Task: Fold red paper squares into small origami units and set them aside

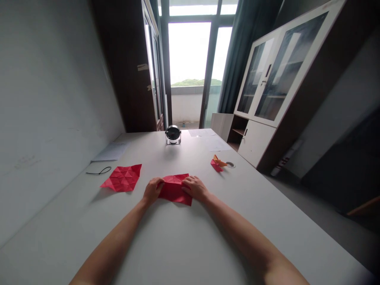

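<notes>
A red sheet of paper (174,190), creased and partly folded, lies on the white table (178,245) in front of me. My left hand (152,190) presses on its left edge with curled fingers. My right hand (195,187) rests on its right side, fingers bent down onto the paper. A second red sheet (122,178), creased in a grid of triangles, lies flat to the left, apart from both hands.
Small folded red and orange paper pieces (218,163) sit at the right beside a round cable hole (230,164). A small desk fan (173,134) stands at the far end. White papers (110,152) and a black cord (99,171) lie at the left. Cabinets line the right wall.
</notes>
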`<state>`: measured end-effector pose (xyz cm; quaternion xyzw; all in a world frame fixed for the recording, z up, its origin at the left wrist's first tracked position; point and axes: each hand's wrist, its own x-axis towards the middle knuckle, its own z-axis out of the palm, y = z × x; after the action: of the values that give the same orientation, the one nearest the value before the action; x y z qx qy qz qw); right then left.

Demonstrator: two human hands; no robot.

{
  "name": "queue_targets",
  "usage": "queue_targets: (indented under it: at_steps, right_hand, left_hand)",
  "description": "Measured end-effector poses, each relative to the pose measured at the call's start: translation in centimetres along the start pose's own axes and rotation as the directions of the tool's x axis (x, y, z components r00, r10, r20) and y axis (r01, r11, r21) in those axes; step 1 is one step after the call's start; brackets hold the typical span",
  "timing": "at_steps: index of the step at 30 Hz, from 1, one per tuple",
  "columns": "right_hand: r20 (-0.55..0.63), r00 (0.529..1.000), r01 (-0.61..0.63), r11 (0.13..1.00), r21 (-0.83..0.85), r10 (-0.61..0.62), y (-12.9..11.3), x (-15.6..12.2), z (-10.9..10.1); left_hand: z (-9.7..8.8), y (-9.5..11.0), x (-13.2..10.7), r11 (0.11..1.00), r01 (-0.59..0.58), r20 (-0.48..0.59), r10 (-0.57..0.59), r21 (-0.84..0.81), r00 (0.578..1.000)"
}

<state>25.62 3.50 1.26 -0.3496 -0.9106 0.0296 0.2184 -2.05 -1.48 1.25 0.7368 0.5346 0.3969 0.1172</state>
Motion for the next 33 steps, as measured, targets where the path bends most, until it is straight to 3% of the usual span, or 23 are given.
queue_targets:
  at_steps: [3, 8, 15, 18, 22, 26, 29, 33]
  right_hand:
    - [-0.056, 0.995, -0.079, 0.995, 0.055, 0.082, 1.2, -0.3, 0.2]
    - [-0.112, 0.986, -0.105, 0.986, 0.130, 0.120, 2.6, -0.7, 0.3]
    - [-0.148, 0.988, 0.063, 0.996, 0.061, -0.053, 2.0, -0.5, 0.0]
    - [-0.172, 0.984, 0.065, 0.996, 0.058, -0.054, 2.3, -0.5, 0.4]
    - [-0.240, 0.970, 0.054, 0.995, 0.082, -0.033, 2.6, -0.6, 0.5]
    - [-0.300, 0.954, 0.058, 0.972, 0.226, 0.013, 2.0, -0.5, -0.2]
    - [-0.323, 0.938, 0.043, 0.882, 0.469, 0.126, 1.2, -0.1, -0.5]
    - [-0.261, 0.906, -0.013, 0.638, 0.770, 0.334, 0.4, 0.8, -0.2]
  left_hand:
    - [0.2, -0.5, -0.1, 0.998, 0.046, -0.041, -0.048, -0.042, 0.998]
    - [0.4, -1.5, -0.2, 0.990, 0.122, -0.059, -0.127, -0.075, 0.990]
    - [0.6, -1.2, -0.1, 0.979, 0.155, -0.044, -0.162, -0.130, 0.986]
    - [0.6, -1.4, 0.0, 0.964, 0.167, -0.057, -0.182, -0.206, 0.982]
    - [0.5, -1.9, 0.3, 0.878, 0.233, -0.021, -0.265, -0.419, 0.964]
    - [0.1, -1.8, 0.4, 0.696, 0.316, 0.065, -0.362, -0.645, 0.930]
    - [-0.1, -1.4, 0.5, 0.579, 0.344, 0.109, -0.401, -0.739, 0.909]
    - [0.0, -1.2, 0.8, 0.510, 0.364, 0.125, -0.443, -0.779, 0.888]
